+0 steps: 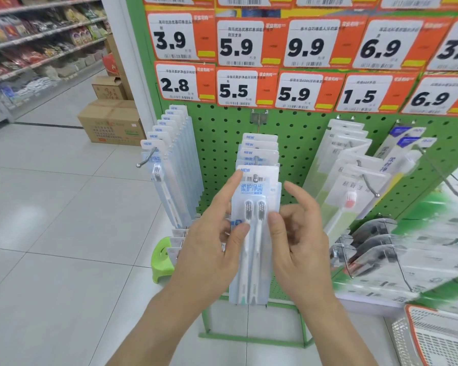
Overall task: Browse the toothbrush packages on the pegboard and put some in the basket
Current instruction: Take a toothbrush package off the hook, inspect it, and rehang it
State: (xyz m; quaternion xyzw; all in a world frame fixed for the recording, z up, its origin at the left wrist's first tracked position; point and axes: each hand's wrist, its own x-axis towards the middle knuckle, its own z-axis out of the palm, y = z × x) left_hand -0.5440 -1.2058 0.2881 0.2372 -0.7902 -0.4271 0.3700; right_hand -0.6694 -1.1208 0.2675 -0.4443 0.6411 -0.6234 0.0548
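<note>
A twin-pack toothbrush package [255,207] hangs at the front of the middle hook on the green pegboard [222,133]. My left hand [212,233] holds its left edge, thumb on the front and index finger stretched up to the card's top corner. My right hand [299,233] holds the right edge with its thumb on the front, the other fingers loosely spread. Several more of the same packs hang behind it. The white basket with an orange rim [434,336] stands on the floor at the bottom right.
Single-brush packs [169,165] fill the left hook, and other toothbrush packs [354,175] hang on the right. Price tags [296,64] cover the board's top. A green stool [161,260] and cardboard boxes [111,122] stand on the tiled floor to the left.
</note>
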